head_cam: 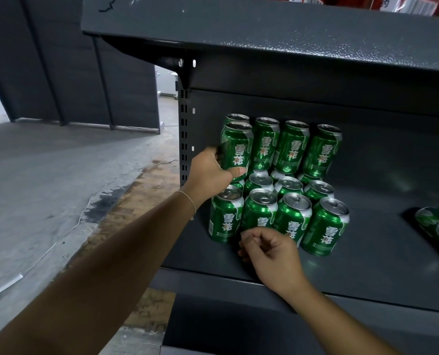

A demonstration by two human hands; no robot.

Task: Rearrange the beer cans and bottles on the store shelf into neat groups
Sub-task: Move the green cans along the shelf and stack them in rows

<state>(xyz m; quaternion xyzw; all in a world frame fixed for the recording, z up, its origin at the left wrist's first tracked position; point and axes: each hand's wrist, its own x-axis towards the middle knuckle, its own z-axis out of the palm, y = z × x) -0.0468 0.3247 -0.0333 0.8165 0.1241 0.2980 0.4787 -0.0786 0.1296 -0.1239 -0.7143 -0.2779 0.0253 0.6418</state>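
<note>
Shop aisle: grey metal shelving [264, 42], stacked green beer cans [290, 190].

Counting visible green beer cans [292, 147]: 5 on the upper tier, about 11 upright beneath them, some half hidden, and 1 lying on its side [438, 226]. 2 hands [208, 172] show.
</note>
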